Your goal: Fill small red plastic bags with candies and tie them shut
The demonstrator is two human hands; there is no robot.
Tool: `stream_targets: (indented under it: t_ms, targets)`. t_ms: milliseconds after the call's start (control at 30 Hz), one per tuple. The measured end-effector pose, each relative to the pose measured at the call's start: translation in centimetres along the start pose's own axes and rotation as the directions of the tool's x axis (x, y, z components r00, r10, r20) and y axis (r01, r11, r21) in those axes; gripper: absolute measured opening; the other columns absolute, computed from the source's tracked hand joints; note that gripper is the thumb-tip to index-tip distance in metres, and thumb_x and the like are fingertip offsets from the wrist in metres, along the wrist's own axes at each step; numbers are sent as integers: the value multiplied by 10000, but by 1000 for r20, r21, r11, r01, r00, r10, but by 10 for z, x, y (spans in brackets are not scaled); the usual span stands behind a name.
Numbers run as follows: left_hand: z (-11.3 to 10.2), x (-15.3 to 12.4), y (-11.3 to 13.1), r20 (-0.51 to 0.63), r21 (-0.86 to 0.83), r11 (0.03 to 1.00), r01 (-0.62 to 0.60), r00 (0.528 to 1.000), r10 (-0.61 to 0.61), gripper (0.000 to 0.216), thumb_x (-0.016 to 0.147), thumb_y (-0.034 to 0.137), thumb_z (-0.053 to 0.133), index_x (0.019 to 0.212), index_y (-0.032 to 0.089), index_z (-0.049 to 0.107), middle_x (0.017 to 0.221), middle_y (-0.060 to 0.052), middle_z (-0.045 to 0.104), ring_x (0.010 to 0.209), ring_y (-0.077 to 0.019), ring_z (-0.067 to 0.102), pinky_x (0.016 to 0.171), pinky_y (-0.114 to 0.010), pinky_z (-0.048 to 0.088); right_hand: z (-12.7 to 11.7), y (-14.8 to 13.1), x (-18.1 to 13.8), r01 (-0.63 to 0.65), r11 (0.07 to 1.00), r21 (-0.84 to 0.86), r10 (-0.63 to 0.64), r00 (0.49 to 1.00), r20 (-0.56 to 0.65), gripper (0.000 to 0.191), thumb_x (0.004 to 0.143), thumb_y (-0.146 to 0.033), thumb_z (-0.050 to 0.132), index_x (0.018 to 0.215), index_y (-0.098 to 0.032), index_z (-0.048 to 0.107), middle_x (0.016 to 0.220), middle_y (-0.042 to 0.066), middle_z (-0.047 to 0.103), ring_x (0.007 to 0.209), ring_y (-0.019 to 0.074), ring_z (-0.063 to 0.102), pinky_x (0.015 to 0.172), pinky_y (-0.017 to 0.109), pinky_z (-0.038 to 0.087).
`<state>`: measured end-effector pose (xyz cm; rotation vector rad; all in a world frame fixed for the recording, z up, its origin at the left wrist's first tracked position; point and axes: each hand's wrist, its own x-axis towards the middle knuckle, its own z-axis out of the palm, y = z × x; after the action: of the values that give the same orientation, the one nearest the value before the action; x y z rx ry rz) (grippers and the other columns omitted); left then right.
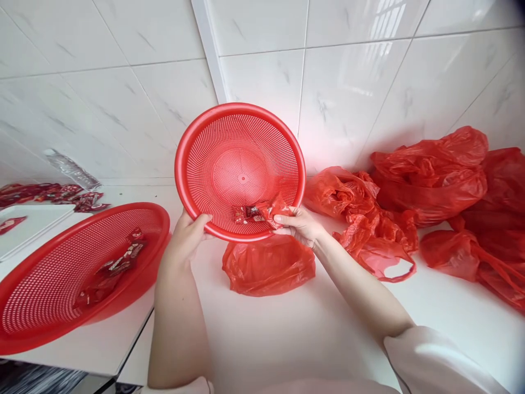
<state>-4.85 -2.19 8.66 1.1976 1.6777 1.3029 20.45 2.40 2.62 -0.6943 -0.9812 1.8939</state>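
A round red plastic colander is tilted toward me, its inside facing the camera. My left hand grips its lower left rim, thumb over the edge. At the lower right rim, my right hand pinches a red wrapped packet. Beside it a few small dark red wrapped packets lie at the bottom of the tilted wall. Below the colander, a red plastic bag rests on the white table, its inside hidden from me.
To the left stands a second red colander holding several wrapped packets. Behind it are a white tray, more packets and a clear plastic bottle. Several filled red bags crowd the right, against the tiled wall.
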Motion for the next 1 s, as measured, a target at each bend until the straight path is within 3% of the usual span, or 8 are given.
stream_targets:
  t_ms: [133, 200, 400, 533, 667, 767, 900, 1000]
  targets:
    - [-3, 1, -1, -15, -12, 1000, 17, 1000, -17, 445, 736, 284, 643, 1177, 267, 589, 1048, -62, 648, 914, -225, 668, 624, -285, 595, -1, 6, 1, 57, 969, -238, -64, 998, -19, 373, 618, -351, 863, 922, -160, 760, 837, 35, 750, 581, 92, 639, 426, 151, 490]
    - [-3, 0, -2, -17, -12, 1000, 12, 1000, -12, 414, 731, 284, 646, 1143, 255, 605, 1028, -64, 645, 903, -225, 670, 622, -282, 593, -2, 5, -1, 84, 908, -410, -84, 996, 16, 382, 663, -413, 827, 926, -144, 764, 800, 48, 746, 544, 99, 626, 394, 159, 451]
    - [2, -1, 1, 24, 10, 1000, 1, 1000, -2, 387, 748, 295, 630, 1131, 256, 586, 1029, -58, 658, 881, -216, 665, 615, -279, 582, -2, 1, -7, 178, 682, -709, 92, 941, 324, 350, 808, -446, 688, 1009, -163, 740, 901, 37, 750, 776, 205, 705, 696, 311, 567]
    - [6, -2, 1, 36, 40, 999, -21, 999, 19, 378, 764, 300, 610, 1138, 256, 572, 1066, -54, 652, 906, -205, 651, 622, -257, 570, 0, 10, -8, 268, 464, -844, 133, 921, 366, 297, 811, -329, 695, 1062, -170, 680, 1024, 54, 730, 907, 211, 677, 790, 315, 531]
    - [9, -3, -1, 33, 67, 995, -78, 997, 76, 404, 764, 301, 594, 1165, 255, 571, 1092, -53, 644, 900, -202, 645, 628, -267, 570, 1, 9, -11, 319, 302, -898, -63, 947, 315, 142, 867, -221, 604, 995, -179, 651, 961, 60, 724, 843, 182, 671, 778, 304, 508]
    - [9, -4, 0, 15, 74, 994, -84, 996, 83, 399, 757, 297, 592, 1154, 256, 579, 1110, -55, 642, 923, -209, 652, 623, -258, 567, 0, 1, -12, 338, 234, -912, -253, 927, 279, 121, 924, -242, 534, 948, -203, 646, 888, 40, 720, 785, 166, 668, 746, 290, 500]
    - [14, -9, 4, 76, 46, 996, -71, 995, 67, 377, 762, 300, 591, 1135, 242, 583, 1101, -60, 647, 935, -217, 660, 650, -279, 583, 2, 1, -10, 404, 112, -908, -344, 873, 346, 248, 960, -339, 505, 1121, -184, 612, 1133, 115, 688, 1017, 210, 660, 919, 364, 490]
    - [24, -18, 10, 167, 33, 998, -52, 985, 45, 309, 779, 325, 592, 1074, 232, 595, 1072, -57, 660, 935, -223, 662, 674, -300, 593, 4, 12, -7, 411, -50, -910, -355, 845, 401, 534, 944, -447, 528, 1381, -148, 460, 1405, 189, 530, 1323, 293, 484, 1168, 574, 193]
